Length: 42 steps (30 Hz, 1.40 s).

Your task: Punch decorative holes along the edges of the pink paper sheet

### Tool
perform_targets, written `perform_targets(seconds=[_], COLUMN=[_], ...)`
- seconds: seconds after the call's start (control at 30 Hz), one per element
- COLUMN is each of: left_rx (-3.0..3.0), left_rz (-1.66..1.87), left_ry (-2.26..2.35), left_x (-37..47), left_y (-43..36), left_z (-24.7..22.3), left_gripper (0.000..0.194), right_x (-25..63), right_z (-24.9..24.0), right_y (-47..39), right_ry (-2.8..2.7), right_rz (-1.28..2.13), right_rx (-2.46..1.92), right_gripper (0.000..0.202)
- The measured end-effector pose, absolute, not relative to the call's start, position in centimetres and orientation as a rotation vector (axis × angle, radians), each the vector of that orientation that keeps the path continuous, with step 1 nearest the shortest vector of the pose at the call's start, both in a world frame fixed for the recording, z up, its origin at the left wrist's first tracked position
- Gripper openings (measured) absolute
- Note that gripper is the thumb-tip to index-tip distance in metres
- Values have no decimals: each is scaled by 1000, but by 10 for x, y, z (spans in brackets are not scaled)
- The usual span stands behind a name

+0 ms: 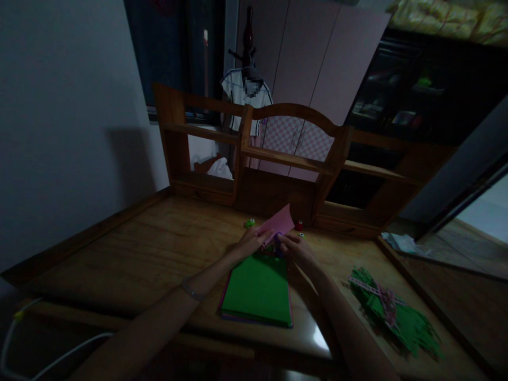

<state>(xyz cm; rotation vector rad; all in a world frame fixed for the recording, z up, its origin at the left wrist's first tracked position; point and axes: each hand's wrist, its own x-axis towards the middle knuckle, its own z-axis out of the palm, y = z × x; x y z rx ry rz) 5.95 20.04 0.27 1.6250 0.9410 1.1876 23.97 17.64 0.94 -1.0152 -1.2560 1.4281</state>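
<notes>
My left hand (254, 241) is closed on a sheet of pink paper (280, 219), which rises tilted above the table with its far edge curled. Against the sheet's lower right edge, my right hand (296, 248) grips a small purple paper punch (279, 238), partly covered by my fingers. Below both hands lies a stack of paper with a green sheet (257, 288) on top and pink and purplish edges showing underneath. Near the sheet stand a small green punch (250, 223) on the left and a small red punch (299, 225) on the right. Another green piece (301, 235) shows behind my right hand.
A pile of green paper strips (392, 312) with pink punched strips (387, 301) lies on the table's right side. A wooden shelf rack (289, 159) stands along the back edge. White cable (71, 352) hangs at the lower left, and a plastic bag (402, 243) is beyond the right edge.
</notes>
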Motion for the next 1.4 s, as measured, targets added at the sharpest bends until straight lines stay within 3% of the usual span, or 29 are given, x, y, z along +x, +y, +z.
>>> perform_targets(seconds=[0.77, 1.4], left_rx=[1587, 1528], left_rz=[1187, 1159], left_ry=[832, 947], left_x=[63, 60], left_y=[203, 187], left_z=[-4, 16], left_gripper=[48, 47], right_x=[238, 241], right_z=[15, 12], right_y=[174, 176], right_ry=[-1300, -1331], right_rz=[1407, 1336], right_rx=[-1027, -1063], right_gripper=[37, 42])
